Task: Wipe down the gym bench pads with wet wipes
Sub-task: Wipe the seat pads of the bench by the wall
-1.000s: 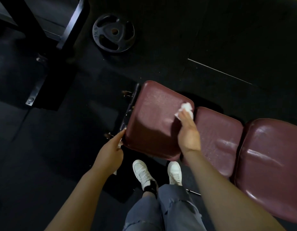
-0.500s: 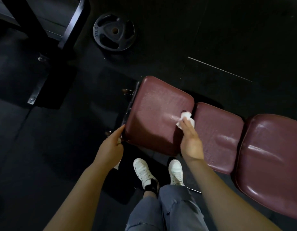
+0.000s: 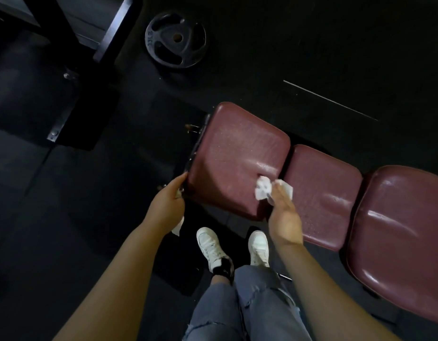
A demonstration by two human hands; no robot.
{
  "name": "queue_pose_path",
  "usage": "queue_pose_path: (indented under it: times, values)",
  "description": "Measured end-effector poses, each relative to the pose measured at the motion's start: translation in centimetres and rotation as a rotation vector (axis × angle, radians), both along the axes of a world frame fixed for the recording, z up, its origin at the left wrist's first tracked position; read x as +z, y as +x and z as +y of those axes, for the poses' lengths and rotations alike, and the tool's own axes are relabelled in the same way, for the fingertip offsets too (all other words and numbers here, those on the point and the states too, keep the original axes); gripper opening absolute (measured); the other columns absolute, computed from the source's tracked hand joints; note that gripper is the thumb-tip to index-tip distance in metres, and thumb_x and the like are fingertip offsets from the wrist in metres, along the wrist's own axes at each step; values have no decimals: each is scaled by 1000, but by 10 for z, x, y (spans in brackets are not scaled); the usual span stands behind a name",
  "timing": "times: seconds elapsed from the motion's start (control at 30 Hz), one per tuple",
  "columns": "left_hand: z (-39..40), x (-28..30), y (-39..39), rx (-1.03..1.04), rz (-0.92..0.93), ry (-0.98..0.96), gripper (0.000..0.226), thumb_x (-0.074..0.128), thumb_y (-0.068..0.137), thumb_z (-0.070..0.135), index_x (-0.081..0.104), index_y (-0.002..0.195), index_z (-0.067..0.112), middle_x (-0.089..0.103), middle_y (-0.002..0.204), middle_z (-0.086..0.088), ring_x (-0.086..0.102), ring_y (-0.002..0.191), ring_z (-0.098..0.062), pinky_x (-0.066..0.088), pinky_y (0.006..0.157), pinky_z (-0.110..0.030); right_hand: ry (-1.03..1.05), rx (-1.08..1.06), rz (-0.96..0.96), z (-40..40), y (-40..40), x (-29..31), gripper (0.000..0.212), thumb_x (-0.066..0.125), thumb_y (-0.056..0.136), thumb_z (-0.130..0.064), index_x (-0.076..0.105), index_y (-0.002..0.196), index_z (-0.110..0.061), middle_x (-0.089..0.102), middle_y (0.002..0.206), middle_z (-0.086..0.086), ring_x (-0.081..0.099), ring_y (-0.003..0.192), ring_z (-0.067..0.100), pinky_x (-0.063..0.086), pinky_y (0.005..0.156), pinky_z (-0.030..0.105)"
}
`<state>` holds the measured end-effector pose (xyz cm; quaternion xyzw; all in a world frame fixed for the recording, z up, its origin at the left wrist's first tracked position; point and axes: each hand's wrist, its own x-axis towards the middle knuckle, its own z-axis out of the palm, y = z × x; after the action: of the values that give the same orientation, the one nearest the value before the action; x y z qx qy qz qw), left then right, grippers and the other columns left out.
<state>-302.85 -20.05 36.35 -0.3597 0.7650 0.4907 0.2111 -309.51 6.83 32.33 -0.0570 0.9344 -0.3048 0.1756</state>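
Observation:
A maroon gym bench has three pads: a left end pad [image 3: 232, 153], a middle pad [image 3: 321, 190] and a large right pad [image 3: 400, 230]. My right hand [image 3: 283, 215] presses a white wet wipe [image 3: 263, 188] flat against the near right corner of the left pad, close to the gap beside the middle pad. A wet sheen shows on the pad just above the wipe. My left hand [image 3: 167, 203] grips the left pad's near left edge at its metal frame, and a bit of white material [image 3: 178, 226] hangs under that hand.
A black weight plate [image 3: 175, 40] lies on the dark rubber floor beyond the bench. A black machine frame [image 3: 72, 70] with a bolted foot stands at the upper left. My white shoes [image 3: 213, 247] and jeans are right below the bench edge.
My right hand has dragged the wipe from the far right corner of the left pad down toward its near edge. My left hand has kept its hold on the pad's edge.

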Motion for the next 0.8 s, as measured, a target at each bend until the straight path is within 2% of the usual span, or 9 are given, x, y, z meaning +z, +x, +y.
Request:
queue_pose_path:
  times: [0.13,0.23,0.33,0.47,0.53,0.6,0.67,0.73,0.8]
  values:
    - [6,0,4,137,8,99,66,35,91,0,50,136,46,60,130,13,55,119,-8,43,95,-25,-35,-310,-102,-57,16,5,47,47,94,-5,48,140,-16,48,143,2,45,129,17,32,99,13]
    - [6,4,14,296,39,203,67,37,89,-3,62,113,55,69,117,14,65,107,-7,51,80,-20,-246,122,53,-132,19,29,29,43,103,-16,60,126,-21,58,131,-4,48,122,-4,32,98,2]
    - [6,7,25,338,56,251,67,38,90,-6,65,110,52,69,117,14,66,107,-4,54,76,-19,-258,478,222,-120,12,26,42,41,95,3,57,133,-8,53,142,7,44,136,15,35,113,27]
    - [10,8,34,336,21,256,66,36,92,-10,58,130,40,62,129,12,62,113,-3,49,87,-21,-39,323,26,-14,3,9,54,37,92,9,48,141,-9,33,151,-5,35,142,19,23,117,25]
    - [14,9,33,334,23,250,66,34,93,-9,54,136,38,59,129,16,60,115,-3,47,92,-23,85,323,3,-9,35,5,56,34,95,3,35,149,-15,29,153,-10,10,149,18,9,119,17]
    - [16,10,31,340,32,230,66,33,93,-8,54,135,39,61,124,20,60,115,-3,48,96,-27,396,300,174,-41,55,2,49,12,103,-30,0,149,-40,15,136,-43,-27,137,8,-10,105,-1]
    - [16,13,30,347,58,238,67,35,93,-8,58,126,46,67,115,21,64,109,-1,52,87,-20,-67,306,200,-93,66,6,49,9,103,-49,-3,150,-42,16,131,-50,-11,141,-7,-7,108,2]
    - [13,17,29,331,71,254,68,38,92,-6,62,113,54,68,111,26,65,104,4,54,73,-12,111,328,200,-132,56,15,49,25,102,-32,34,149,-23,40,150,-13,22,142,0,15,118,17]
    - [10,17,29,329,61,261,70,39,91,-7,63,110,56,68,113,22,65,105,1,56,72,-15,-32,407,149,-118,45,22,46,37,96,-8,49,140,-6,46,148,9,36,140,16,28,117,29]
